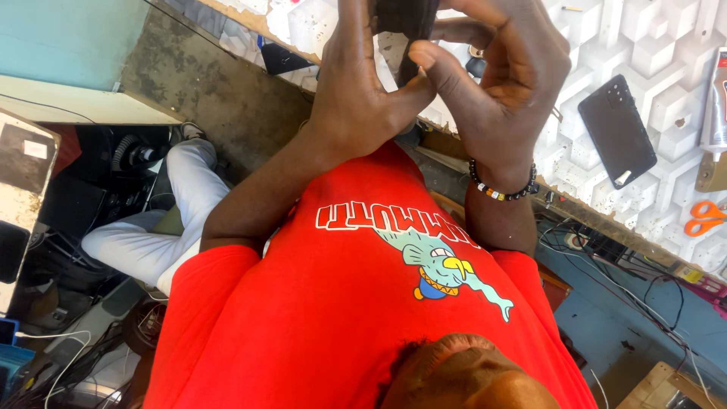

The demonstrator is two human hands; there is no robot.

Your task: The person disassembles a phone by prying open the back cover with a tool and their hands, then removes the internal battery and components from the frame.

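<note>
Thing: we hold a dark slim device (405, 23) between both hands, at the frame's top edge over the bench (651, 30) | Axis: top-to-bottom in frame | Left hand (356, 91): clasping its side | Right hand (492, 83): thumb pressing its edge | Nearby: black phone (617, 129), orange scissors (706, 217)

L hand (350, 98): reaching to top centre of frame, fingers gripping, thumb meeting R thumb.
R hand (496, 79): curling fingers inward, upper right-centre.
Forearms: converging upward from chest.
</note>
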